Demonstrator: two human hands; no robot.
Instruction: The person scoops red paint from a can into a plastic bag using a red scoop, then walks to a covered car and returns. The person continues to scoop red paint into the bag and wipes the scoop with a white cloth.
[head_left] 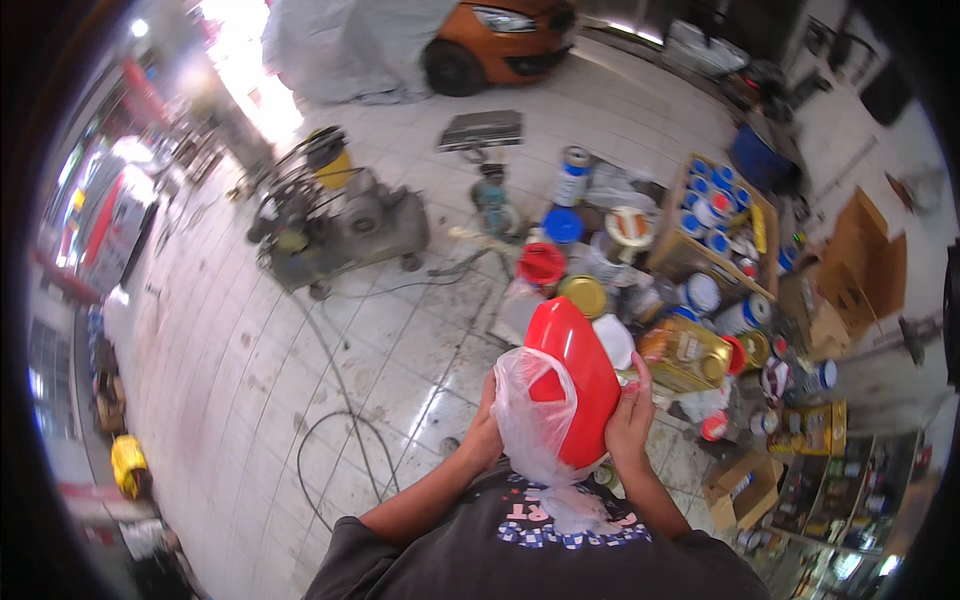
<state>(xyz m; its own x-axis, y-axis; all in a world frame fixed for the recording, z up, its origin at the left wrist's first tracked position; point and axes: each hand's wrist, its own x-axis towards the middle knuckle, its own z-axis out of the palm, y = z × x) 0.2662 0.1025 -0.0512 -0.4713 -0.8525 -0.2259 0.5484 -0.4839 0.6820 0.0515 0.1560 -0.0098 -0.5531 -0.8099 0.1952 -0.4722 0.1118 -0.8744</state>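
Observation:
In front of my chest I hold a glossy red curved shell [583, 365], shaped like a car mirror cover, though I cannot tell its exact kind. A thin clear plastic bag [525, 425] covers its left and lower side, and the bag's loose end hangs down over my shirt. My left hand [486, 428] grips the left side through or along the bag, its fingers mostly hidden behind. Against the shell's bare right edge, my right hand [629, 415] is curled, with a thumb or finger pointing up along it.
Paint cans and tubs crowd the floor ahead right, among them a red tub [541, 263] and a gold lid [583, 296]. Behind stands a cardboard box of cans [670, 235]. An air compressor [350, 235] with a trailing hose [325, 350] is left. An orange car [490, 50] is partly sheeted.

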